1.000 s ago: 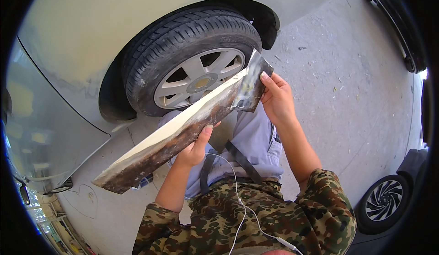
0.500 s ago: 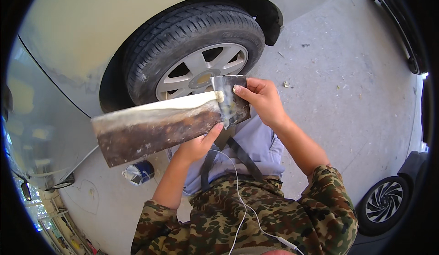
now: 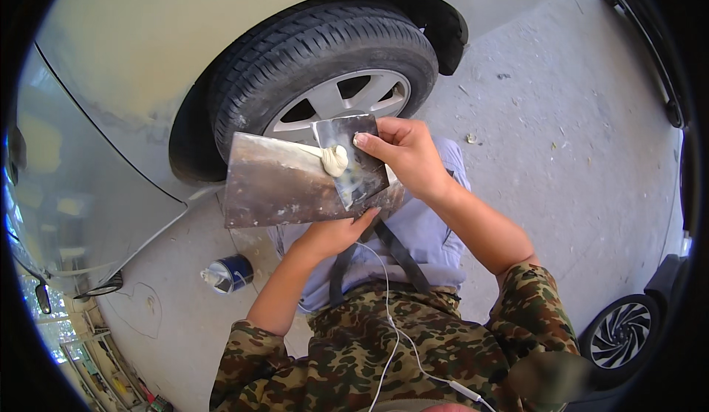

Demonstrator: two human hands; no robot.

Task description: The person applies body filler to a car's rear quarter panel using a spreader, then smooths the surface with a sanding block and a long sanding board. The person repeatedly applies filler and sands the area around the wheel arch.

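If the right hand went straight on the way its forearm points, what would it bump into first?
Beyond the small dark blade it holds, the right hand would probably meet the car wheel first, though depth is hard to judge from this view.

Grey floor (image 3: 561, 190), scuffed. From centre of view: blue can (image 3: 235, 272) at eight o'clock, faint heart-shaped outline (image 3: 140, 310) farther out; pale scrap (image 3: 471, 139) at two, darker scrap (image 3: 504, 76) beyond.
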